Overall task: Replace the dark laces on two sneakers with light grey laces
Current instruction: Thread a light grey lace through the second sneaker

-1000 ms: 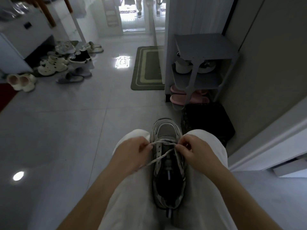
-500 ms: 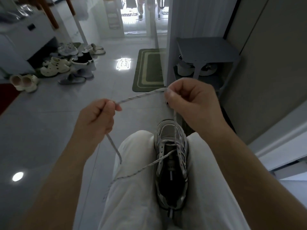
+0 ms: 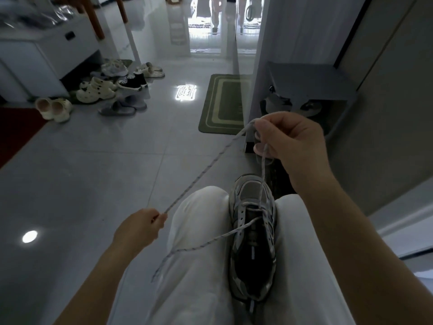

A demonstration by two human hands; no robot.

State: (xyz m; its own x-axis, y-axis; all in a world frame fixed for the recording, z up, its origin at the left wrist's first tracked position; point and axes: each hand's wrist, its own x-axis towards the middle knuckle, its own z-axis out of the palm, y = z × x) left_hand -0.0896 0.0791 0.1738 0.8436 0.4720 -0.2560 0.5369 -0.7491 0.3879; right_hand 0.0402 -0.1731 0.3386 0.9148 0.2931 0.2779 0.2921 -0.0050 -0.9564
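Grey-and-silver sneaker (image 3: pixel 254 245): wedged between the thighs of a seated person in white trousers (image 3: pixel 199 277), toe pointing away, opening facing up. The inside is dark, and only the eyelets nearest the toe carry a crossing

Light grey lace (image 3: pixel 206 171), speckled: threaded through those front eyelets. One part rises from the toe end up to the right hand, bends there, and runs taut on a slant down to the left hand. The other part leaves the eyelets, crosses the tongue and lies slack over the left thigh, its tip hanging off the outer side of the leg

Right hand (image 3: pixel 290 146): raised above and beyond the toe, thumb and forefinger pinching the lace at the bend, remaining fingers curled

Left hand (image 3: pixel 138 228): low, just beside the left knee, fingers closed on the lace close to its tip

Floor (image 3: pixel 93 172): glossy grey tiles with bright reflections

Mat (image 3: pixel 225 104): green with a striped border, on the far floor beside a grey shoe rack (image 3: pixel 309 80)

Shoes (image 3: pixel 98 90): loose cluster of clogs, slippers and one black high-top, far left, well apart from the person
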